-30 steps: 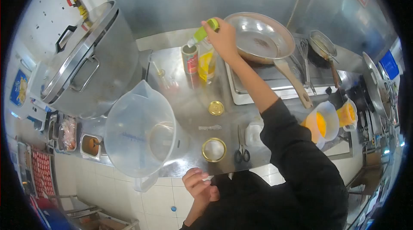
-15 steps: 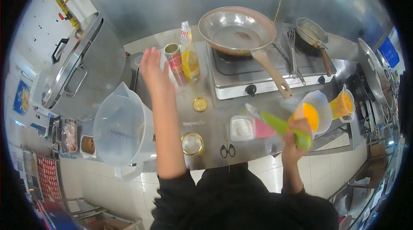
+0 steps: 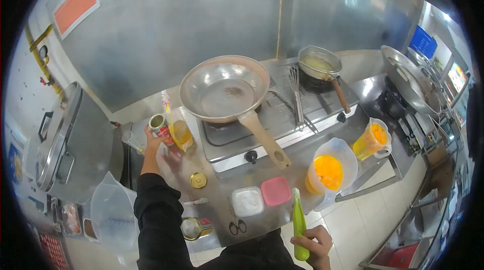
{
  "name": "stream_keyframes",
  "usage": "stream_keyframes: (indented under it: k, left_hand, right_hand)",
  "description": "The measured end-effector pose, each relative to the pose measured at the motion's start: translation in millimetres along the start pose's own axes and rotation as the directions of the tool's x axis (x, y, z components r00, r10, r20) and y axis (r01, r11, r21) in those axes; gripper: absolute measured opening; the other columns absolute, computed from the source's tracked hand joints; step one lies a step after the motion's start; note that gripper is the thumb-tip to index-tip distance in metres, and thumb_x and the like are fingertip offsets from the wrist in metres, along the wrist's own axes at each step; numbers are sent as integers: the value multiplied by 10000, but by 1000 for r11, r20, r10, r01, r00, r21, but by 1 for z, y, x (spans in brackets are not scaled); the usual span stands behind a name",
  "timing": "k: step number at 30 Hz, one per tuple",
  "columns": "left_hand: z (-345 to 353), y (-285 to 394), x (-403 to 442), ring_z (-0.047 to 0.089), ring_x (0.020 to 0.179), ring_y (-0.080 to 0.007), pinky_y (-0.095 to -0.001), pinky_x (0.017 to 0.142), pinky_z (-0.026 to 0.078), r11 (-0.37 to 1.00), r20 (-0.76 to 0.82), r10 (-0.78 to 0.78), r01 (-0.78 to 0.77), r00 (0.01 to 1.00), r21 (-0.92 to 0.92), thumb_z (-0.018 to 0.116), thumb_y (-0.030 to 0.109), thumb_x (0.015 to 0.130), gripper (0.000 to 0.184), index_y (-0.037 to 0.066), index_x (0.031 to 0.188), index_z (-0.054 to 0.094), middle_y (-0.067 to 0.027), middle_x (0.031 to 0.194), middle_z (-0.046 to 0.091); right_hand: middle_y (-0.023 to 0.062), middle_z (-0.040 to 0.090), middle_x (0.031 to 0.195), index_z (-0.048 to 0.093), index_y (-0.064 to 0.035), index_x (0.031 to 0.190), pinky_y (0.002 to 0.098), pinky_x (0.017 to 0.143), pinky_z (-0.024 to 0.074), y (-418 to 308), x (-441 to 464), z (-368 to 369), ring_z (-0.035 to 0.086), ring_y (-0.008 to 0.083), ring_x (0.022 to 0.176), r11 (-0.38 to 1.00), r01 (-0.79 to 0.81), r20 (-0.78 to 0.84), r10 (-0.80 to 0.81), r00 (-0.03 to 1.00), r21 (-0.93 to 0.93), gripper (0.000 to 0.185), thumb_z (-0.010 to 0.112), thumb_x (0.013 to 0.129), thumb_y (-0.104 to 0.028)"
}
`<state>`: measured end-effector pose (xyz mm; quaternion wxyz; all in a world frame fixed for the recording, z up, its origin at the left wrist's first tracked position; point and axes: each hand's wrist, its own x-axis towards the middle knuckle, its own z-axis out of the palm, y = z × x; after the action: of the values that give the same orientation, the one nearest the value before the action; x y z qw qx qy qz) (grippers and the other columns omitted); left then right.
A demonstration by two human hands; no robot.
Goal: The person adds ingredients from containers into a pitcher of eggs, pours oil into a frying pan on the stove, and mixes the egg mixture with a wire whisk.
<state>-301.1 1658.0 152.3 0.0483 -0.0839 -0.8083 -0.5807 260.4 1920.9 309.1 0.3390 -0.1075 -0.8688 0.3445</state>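
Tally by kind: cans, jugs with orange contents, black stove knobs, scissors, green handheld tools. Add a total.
Cans: 2
Jugs with orange contents: 2
Black stove knobs: 2
Scissors: 1
Green handheld tool: 1
Total: 8

The left hand grips an open red-and-silver cylindrical can beside a clear plastic bag with yellow contents, while the right hand holds a bright green long-handled tool in front of the stainless steel surface. Between them on the surface are a white square tub of white powder, a pink square lid and black-handled scissors, with a wide steel frying pan resting on the gas stove behind
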Motion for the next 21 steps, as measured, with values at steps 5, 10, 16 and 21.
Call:
stream_keyframes:
  k: [5, 10, 16, 21]
  left_hand:
    - [4, -27, 14, 468, 1034, -277, -365, 877, 379, 983, -161, 183, -176, 970, 55, 820, 227, 444, 980, 82, 1255, 291, -144, 1100, 495]
    - [4, 22, -23, 504, 970, -290, -365, 843, 398, 858, -379, 363, -146, 852, 492, 787, 296, 480, 731, 61, 1097, 474, -119, 1053, 518]
    - [-12, 49, -42, 433, 1104, -303, -361, 900, 367, 811, -302, 138, 68, 943, 581, 801, 273, 482, 854, 68, 1182, 359, -142, 1186, 452]
    - [-8, 16, 26, 402, 1135, -319, -370, 932, 337, 812, -145, 407, -284, 902, 511, 717, 287, 619, 776, 113, 1260, 316, -164, 1243, 403]
  right_hand:
    - [35, 547, 698, 657, -122, 779, 260, 469, 382, -4, 18, -9, 504, 168, 545, 991, 132, 59, -130, 990, -25, 254, 700, 533, -75]
    - [21, 561, 774, 645, -155, 932, 246, 498, 423, 1, 19, -27, 514, 139, 591, 954, 259, 204, -286, 936, 149, 389, 644, 552, -76]
    - [40, 551, 728, 636, -135, 879, 242, 448, 404, 26, 19, -36, 524, 146, 537, 844, 373, 196, -470, 861, 386, 289, 680, 594, -113]
    - [85, 568, 678, 608, -49, 761, 281, 490, 410, 21, 27, -22, 548, 214, 576, 886, 213, 123, -286, 950, 412, 156, 668, 617, -47]
